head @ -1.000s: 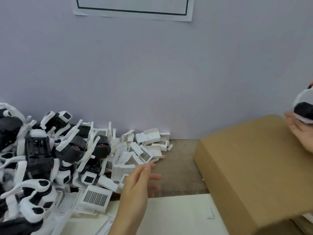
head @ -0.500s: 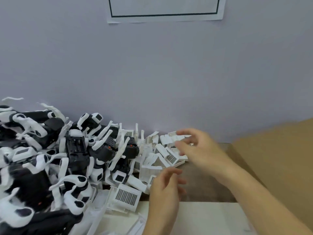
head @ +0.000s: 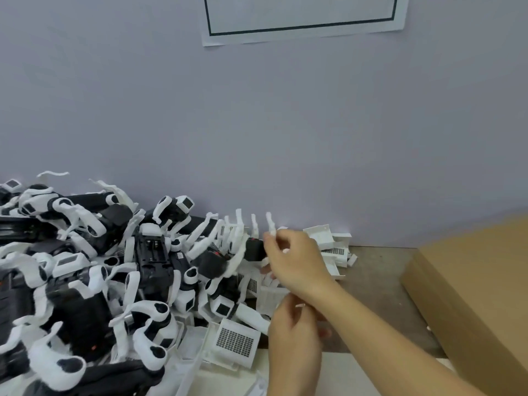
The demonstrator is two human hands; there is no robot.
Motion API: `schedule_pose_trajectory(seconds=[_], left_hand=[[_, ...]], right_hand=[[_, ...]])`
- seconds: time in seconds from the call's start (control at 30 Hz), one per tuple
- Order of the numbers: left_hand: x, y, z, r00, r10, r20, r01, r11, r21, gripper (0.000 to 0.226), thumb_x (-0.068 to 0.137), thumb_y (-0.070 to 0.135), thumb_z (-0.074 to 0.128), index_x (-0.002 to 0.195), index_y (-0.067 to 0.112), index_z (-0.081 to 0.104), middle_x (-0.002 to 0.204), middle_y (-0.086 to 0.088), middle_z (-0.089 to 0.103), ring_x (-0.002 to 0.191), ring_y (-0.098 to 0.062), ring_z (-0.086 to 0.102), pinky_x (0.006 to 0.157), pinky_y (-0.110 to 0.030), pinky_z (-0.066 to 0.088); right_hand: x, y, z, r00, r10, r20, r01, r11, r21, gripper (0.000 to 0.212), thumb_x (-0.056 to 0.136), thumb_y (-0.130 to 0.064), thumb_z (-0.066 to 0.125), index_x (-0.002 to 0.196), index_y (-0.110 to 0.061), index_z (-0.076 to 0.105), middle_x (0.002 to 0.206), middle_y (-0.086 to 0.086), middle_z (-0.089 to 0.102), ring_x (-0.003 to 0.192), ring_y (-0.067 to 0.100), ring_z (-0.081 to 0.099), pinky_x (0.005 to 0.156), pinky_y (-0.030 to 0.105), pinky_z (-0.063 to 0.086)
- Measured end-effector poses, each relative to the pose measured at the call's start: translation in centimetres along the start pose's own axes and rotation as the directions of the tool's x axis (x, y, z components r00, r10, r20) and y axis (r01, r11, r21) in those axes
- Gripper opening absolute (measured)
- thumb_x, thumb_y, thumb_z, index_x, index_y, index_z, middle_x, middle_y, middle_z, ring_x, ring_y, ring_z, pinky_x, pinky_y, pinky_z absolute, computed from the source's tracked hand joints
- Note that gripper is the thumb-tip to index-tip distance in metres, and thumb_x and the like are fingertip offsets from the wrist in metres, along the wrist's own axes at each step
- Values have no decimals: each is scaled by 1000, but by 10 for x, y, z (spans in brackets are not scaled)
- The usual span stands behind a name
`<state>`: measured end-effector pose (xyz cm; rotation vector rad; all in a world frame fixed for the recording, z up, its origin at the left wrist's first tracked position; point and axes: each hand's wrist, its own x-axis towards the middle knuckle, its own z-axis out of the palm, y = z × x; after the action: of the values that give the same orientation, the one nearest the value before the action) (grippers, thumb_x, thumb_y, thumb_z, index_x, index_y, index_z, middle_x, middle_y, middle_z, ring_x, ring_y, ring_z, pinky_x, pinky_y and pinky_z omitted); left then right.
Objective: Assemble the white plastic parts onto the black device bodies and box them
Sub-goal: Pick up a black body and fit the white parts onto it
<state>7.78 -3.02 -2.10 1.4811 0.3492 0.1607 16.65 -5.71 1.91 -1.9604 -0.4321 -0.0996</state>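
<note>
A heap of black device bodies (head: 151,258) with white plastic parts fitted on them covers the left of the bench. Loose white parts (head: 333,247) lie against the wall, and a white grille piece (head: 235,341) lies at the front. My right hand (head: 298,262) reaches into the heap's right edge, its fingers curled round the end of a black device body (head: 254,249) with white arms. My left hand (head: 294,335) hovers just below the right wrist with loosely curled fingers and nothing visible in it.
A brown cardboard box (head: 474,287) stands at the right. Bare brown benchtop (head: 374,284) shows between the box and the parts. A pale sheet (head: 337,375) covers the bench front. A grey wall with a framed paper (head: 300,15) closes the back.
The view has swung left away from the box. My right hand came from the box across to the heap and closed on a black device body. My left hand stayed near the front.
</note>
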Motion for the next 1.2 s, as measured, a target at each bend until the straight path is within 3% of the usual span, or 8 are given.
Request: schedule_pose_trajectory(seconds=[0.1,0.23,0.33,0.47,0.67,0.83,1.03,1.2], left_hand=[[-1,2,1,999,-36,-7,35,997,-64,24,96,0,45,91,8,67,67,-4,71,54,-18,61,55,-30,47],[1,2,6,993,-101,-54,87,972,-217,15,96,-2,52,95,4,65,67,-7,71,47,-17,58,50,-28,43],[2,2,5,989,-145,-25,130,941,-311,12,94,1,60,103,7,65,81,-9,77,58,-23,66,57,-31,51],[2,3,2,985,-169,25,164,896,-413,22,90,8,67,112,10,67,84,-1,79,71,-26,75,62,-34,57],[-2,3,8,949,-227,217,285,913,-292,58,77,56,61,115,13,66,96,-2,79,92,-27,74,65,-38,56],[-1,2,12,917,-143,373,282,893,-351,58,65,62,56,91,18,83,95,-9,79,79,-21,75,63,-36,57],[2,-1,10,965,-12,263,145,859,-491,48,57,38,77,91,4,79,100,-24,75,71,-33,74,47,-28,53],[3,-4,13,993,-15,114,64,896,-440,62,41,41,95,93,12,80,91,-17,78,78,-29,76,69,-38,59]], right_hand=[[-6,4,-17,989,19,-150,-4,995,100,39,103,-27,50,79,0,65,72,13,72,68,27,73,65,48,59],[-28,7,-52,920,-60,-388,117,985,126,28,102,-23,53,78,-13,63,64,-5,71,53,0,66,47,12,45],[-46,15,-77,858,-132,-496,158,987,10,22,101,-28,53,82,-21,61,75,-13,72,65,0,69,55,15,49],[-69,38,-99,812,58,-581,57,982,178,21,102,-21,55,85,-19,67,78,-7,76,67,5,73,59,16,53],[-102,53,-84,818,483,-313,-40,591,806,23,104,-8,46,88,0,62,66,13,73,49,27,70,44,24,55],[-106,47,-72,853,519,47,-246,323,914,18,96,-7,53,91,5,66,68,29,70,43,31,67,36,27,51],[-110,43,-73,843,399,361,-516,407,754,22,57,-1,63,73,1,80,78,32,71,47,36,66,38,31,51],[-111,49,-87,817,524,242,-572,678,462,16,94,-4,63,90,-1,78,75,25,72,59,29,70,47,25,46]])
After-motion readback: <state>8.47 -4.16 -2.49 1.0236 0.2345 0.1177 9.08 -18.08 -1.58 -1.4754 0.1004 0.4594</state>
